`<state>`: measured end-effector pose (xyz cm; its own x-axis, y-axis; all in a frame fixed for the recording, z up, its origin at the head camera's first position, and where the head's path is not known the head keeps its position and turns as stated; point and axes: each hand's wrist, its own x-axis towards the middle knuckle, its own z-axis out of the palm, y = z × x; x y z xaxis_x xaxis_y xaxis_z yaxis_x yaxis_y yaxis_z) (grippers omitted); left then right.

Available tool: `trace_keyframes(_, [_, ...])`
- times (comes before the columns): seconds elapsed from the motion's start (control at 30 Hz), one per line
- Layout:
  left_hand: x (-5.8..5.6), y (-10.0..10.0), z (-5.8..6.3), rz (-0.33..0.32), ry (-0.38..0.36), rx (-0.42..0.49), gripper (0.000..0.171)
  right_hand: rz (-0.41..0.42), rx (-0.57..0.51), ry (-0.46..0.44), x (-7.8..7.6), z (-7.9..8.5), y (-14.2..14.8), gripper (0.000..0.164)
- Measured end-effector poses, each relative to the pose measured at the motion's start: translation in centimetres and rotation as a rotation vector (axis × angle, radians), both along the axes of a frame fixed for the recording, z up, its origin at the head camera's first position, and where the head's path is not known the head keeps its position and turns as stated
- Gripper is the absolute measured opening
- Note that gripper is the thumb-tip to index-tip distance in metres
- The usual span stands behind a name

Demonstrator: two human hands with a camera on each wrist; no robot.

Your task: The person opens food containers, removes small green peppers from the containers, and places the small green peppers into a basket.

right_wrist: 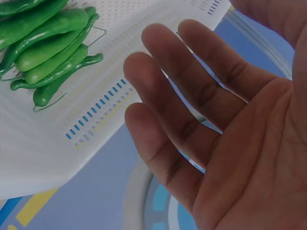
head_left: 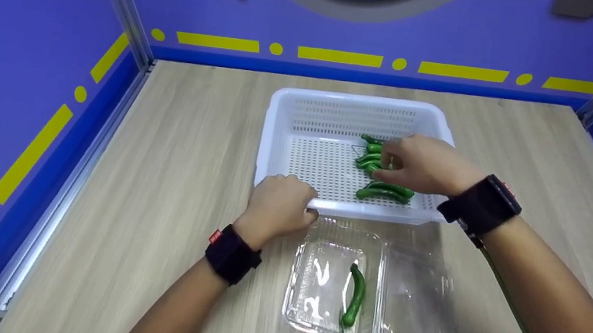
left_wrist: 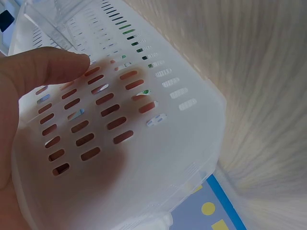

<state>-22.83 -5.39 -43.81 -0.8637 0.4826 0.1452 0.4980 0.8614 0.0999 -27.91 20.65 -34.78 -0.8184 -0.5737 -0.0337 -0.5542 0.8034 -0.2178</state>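
My left hand (head_left: 280,205) grips the near-left corner of a white perforated plastic basket (head_left: 271,133). In the left wrist view, the thumb (left_wrist: 57,68) lies against the basket's outer slotted wall, and the fingers show through the slots as dark shapes inside. Over the basket's right side hovers my right hand (head_left: 420,164), its fingers loosely bent with nothing in them. Several green peppers (right_wrist: 53,43) lie side by side on the basket floor, partly hidden by that hand in the head view. Two of them (head_left: 385,192) lie nearer the front wall.
In front of the basket, a clear plastic clamshell box (head_left: 308,286) lies open on the wooden table (head_left: 172,171), its lid (head_left: 419,308) folded to the right. A single green pepper (head_left: 355,297) rests in its tray. Blue panels (head_left: 225,15) with yellow markings enclose the table.
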Motion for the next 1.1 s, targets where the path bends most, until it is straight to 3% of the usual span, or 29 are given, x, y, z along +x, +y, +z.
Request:
trace_keyframes(0.47, [0.1, 0.1, 0.0, -0.004, 0.007, -0.014, 0.036, 0.077, -0.119, 0.113, 3.2, -0.8, 0.3, 0.025])
trace_keyframes(0.83, [0.1, 0.3, 0.0, -0.005, 0.016, -0.022, 0.034, 0.139, -0.128, 0.074, 9.2, -1.0, 0.8, 0.020])
trace_keyframes(1.1, [0.1, 0.0, -0.2, -0.002, 0.043, -0.010, 0.034, 0.286, -0.090, 0.097, 12.3, -2.6, -0.3, 0.024])
